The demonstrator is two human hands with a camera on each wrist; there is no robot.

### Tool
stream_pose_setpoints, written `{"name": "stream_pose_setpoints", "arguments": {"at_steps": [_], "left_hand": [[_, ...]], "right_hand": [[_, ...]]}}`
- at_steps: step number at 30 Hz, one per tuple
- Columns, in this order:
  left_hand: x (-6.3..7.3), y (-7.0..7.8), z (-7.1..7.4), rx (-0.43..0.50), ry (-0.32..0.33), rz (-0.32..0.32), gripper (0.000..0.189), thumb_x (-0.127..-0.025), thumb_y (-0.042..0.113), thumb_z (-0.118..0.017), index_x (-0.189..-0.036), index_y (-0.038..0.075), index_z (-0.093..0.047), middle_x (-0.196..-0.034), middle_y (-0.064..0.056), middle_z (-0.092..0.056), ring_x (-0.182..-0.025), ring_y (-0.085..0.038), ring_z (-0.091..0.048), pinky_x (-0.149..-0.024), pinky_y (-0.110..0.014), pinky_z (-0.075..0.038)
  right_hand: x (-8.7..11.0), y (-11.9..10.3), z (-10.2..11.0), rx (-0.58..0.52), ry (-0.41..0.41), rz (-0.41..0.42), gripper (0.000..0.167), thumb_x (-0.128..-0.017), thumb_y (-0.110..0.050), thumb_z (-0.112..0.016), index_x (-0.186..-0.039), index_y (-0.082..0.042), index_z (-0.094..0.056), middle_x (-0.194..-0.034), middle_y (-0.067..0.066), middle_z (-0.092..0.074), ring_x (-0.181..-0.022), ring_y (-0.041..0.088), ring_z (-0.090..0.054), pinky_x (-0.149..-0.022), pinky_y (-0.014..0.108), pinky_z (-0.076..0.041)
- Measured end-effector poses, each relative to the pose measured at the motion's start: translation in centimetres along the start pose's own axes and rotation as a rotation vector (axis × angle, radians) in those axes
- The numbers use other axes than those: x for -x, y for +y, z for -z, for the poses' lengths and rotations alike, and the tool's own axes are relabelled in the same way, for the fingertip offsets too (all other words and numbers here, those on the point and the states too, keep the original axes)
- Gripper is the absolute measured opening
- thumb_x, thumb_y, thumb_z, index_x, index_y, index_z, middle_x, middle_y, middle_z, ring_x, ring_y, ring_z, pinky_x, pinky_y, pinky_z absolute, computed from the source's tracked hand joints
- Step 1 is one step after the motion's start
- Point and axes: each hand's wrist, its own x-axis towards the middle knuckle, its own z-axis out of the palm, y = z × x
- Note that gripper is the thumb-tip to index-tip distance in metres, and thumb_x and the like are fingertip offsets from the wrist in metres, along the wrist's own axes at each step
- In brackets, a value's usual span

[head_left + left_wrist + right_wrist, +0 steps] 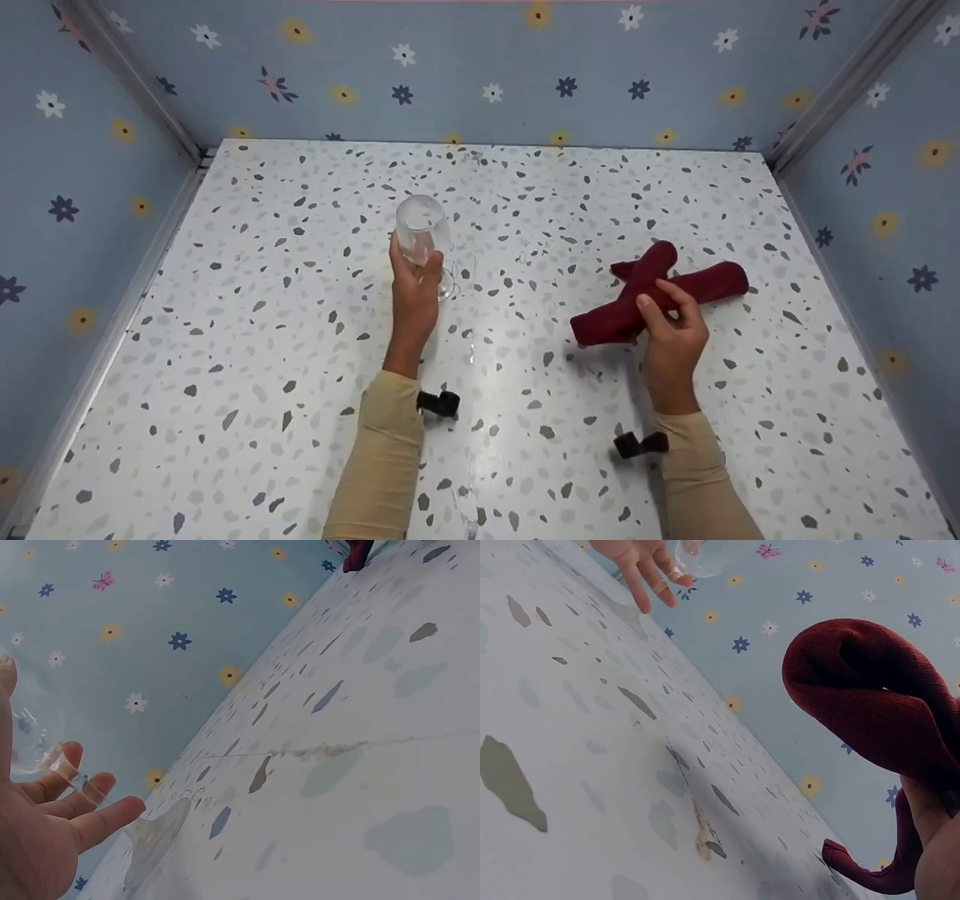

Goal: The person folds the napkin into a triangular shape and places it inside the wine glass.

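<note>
My left hand (416,292) holds a clear stemmed glass (421,217), thumb on one side of the bowl and fingers on the other. In the left wrist view, the stem passes by the spread fingers, and the glass's foot (156,844) is low by the tabletop; contact is unclear. To the right, my right hand (675,349) pinches a dark red cloth (626,311) between thumb and fingers. The cloth is folded into thick strips that cross. One rounded fold (870,697) stands up in the right wrist view, while a thin end hangs lower.
A white speckled tabletop (510,420) lies under both hands. Blue flowered panels (480,67) close off the back and both sides, with metal rails (847,82) at the corners. Black mounts (442,403) sit on both wrists.
</note>
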Motion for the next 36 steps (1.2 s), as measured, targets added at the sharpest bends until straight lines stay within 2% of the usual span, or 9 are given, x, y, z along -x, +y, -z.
{"name": "stream_pose_setpoints", "arguments": {"at_steps": [4, 10, 17, 22, 26, 31, 36], "left_hand": [[0.3, 0.1, -0.7, -0.015, -0.007, -0.002, 0.074, -0.105, 0.032, -0.052, -0.161, 0.022, -0.005, -0.16, -0.013, -0.029, -0.143, -0.026, -0.036, -0.113, -0.041, -0.033], [0.4, 0.1, -2.0, -0.012, -0.027, -0.039, 0.075, -0.105, 0.034, -0.053, -0.161, 0.017, -0.005, -0.158, -0.014, -0.032, -0.141, -0.024, -0.038, -0.112, -0.04, -0.035], [1.1, 0.2, -3.3, -0.079, -0.062, -0.01, 0.081, -0.103, 0.048, -0.05, -0.161, 0.018, -0.001, -0.158, -0.015, -0.03, -0.14, -0.027, -0.039, -0.11, -0.043, -0.037], [1.5, 0.5, -4.1, -0.132, -0.068, -0.014, 0.079, -0.104, 0.044, -0.049, -0.16, 0.015, -0.001, -0.155, -0.02, -0.033, -0.134, -0.032, -0.045, -0.106, -0.047, -0.04], [1.9, 0.7, -4.8, -0.172, -0.098, -0.009, 0.078, -0.104, 0.045, -0.047, -0.16, 0.017, 0.0, -0.153, -0.021, -0.035, -0.128, -0.034, -0.049, -0.102, -0.049, -0.042], [2.3, 0.5, -5.9, -0.159, -0.115, -0.022, 0.078, -0.104, 0.045, -0.048, -0.16, 0.017, -0.001, -0.152, -0.02, -0.036, -0.13, -0.031, -0.049, -0.105, -0.048, -0.041], [2.8, 0.5, -6.8, -0.163, -0.117, -0.051, 0.076, -0.105, 0.04, -0.05, -0.16, 0.011, -0.006, -0.15, -0.02, -0.042, -0.13, -0.03, -0.05, -0.105, -0.046, -0.042]], "right_hand": [[0.0, 0.0, 0.0, 0.006, 0.011, -0.007, 0.036, -0.09, -0.012, -0.076, -0.124, -0.001, -0.067, -0.114, 0.017, -0.057, -0.089, 0.02, -0.054, -0.069, 0.02, -0.05], [0.0, 0.1, 0.1, 0.003, 0.043, -0.004, 0.035, -0.091, -0.012, -0.076, -0.123, -0.002, -0.067, -0.114, 0.017, -0.058, -0.088, 0.02, -0.056, -0.069, 0.021, -0.049], [0.0, 0.1, 0.1, -0.011, 0.056, 0.0, 0.034, -0.09, -0.01, -0.076, -0.122, 0.0, -0.067, -0.114, 0.017, -0.057, -0.089, 0.021, -0.056, -0.07, 0.021, -0.05], [-0.1, 0.1, -0.1, -0.029, 0.055, 0.01, 0.034, -0.09, -0.009, -0.076, -0.121, 0.001, -0.067, -0.114, 0.018, -0.057, -0.092, 0.022, -0.056, -0.074, 0.022, -0.051], [-0.1, 0.1, -0.1, -0.025, 0.055, 0.018, 0.034, -0.09, -0.009, -0.076, -0.121, 0.001, -0.067, -0.113, 0.018, -0.057, -0.089, 0.021, -0.056, -0.072, 0.022, -0.05], [-0.2, 0.1, -0.2, -0.038, 0.066, 0.001, 0.033, -0.089, -0.007, -0.076, -0.12, 0.002, -0.067, -0.116, 0.018, -0.057, -0.095, 0.022, -0.058, -0.077, 0.023, -0.052], [-0.2, 0.1, -0.2, -0.038, 0.072, -0.013, 0.033, -0.089, -0.006, -0.076, -0.12, 0.002, -0.067, -0.118, 0.018, -0.057, -0.099, 0.023, -0.057, -0.08, 0.024, -0.052]]}}
